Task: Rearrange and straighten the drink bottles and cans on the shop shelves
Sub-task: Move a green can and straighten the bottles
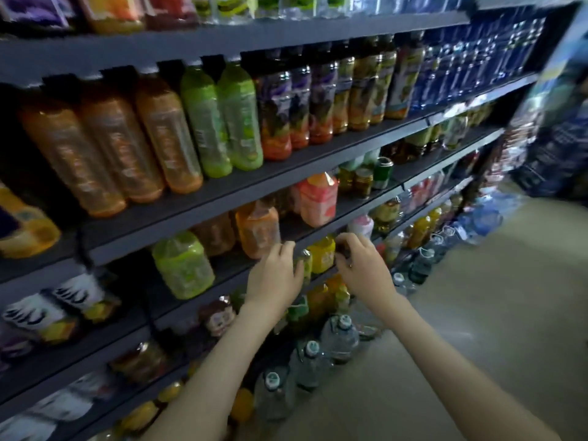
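Note:
Both my hands reach to a dark shelf edge (222, 275) low in the rack. My left hand (273, 275) lies with bent fingers just below an orange bottle (257, 230), and its thumb is beside a small greenish bottle (306, 262). Blur hides whether it holds anything. My right hand (359, 265) curls its fingers round a small dark bottle top (342, 249), right next to a yellow bottle (323, 254). A green bottle (183, 265) stands further left on the shelf above, and a pink-orange bottle (318, 198) further right.
Above runs a row of tall orange, green and dark juice bottles (203, 122). Cans (381, 173) stand on the same shelf as the pink-orange bottle. Large water bottles (340, 338) line the floor below the rack. Blue water packs (477, 65) fill the far right. The aisle floor (477, 313) runs along my right.

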A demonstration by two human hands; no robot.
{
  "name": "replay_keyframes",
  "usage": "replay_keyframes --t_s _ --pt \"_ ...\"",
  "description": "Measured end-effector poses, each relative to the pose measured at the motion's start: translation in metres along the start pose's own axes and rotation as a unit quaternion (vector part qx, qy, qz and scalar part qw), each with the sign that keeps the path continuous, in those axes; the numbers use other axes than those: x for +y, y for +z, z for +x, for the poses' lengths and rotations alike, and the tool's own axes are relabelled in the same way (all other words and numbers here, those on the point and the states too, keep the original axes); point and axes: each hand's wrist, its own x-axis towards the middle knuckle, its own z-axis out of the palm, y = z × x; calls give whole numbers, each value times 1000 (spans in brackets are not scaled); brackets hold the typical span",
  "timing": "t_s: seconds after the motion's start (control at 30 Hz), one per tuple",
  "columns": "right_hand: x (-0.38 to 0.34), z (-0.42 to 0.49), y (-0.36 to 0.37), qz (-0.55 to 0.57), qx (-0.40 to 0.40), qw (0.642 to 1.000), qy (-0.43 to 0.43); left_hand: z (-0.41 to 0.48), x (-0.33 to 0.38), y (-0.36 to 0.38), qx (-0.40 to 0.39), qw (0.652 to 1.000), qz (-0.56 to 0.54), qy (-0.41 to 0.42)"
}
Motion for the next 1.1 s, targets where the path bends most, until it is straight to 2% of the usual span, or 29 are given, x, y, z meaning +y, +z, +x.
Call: replay_keyframes --t_s 0.17,0.27,0.33,0.5,0.6,0.67,0.8,0.97,1.1 --pt "92 48 -19 3 2 999 49 70 55 56 -46 998 42 14" --pt "146 91 -20 -6 -17 999 37 124 78 92 -51 999 20 7" --pt "187 124 -18 4 -32 997 63 164 94 120 -54 999 5 -1" --pt "281 208 -23 23 -101 984 145 255 124 185 -113 991 -40 -67" --pt "323 252 -24 36 -133 975 173 296 137 207 -134 986 -19 -96" --pt "341 279 -20 54 -168 967 184 319 146 217 -136 984 -1 -115" --pt "363 330 3 128 -235 952 151 355 157 239 -133 977 35 -162" --pt "384 369 41 225 -207 939 156 371 175 266 -105 957 61 -263" --pt "395 375 53 251 -178 944 123 375 188 282 -61 951 55 -297"
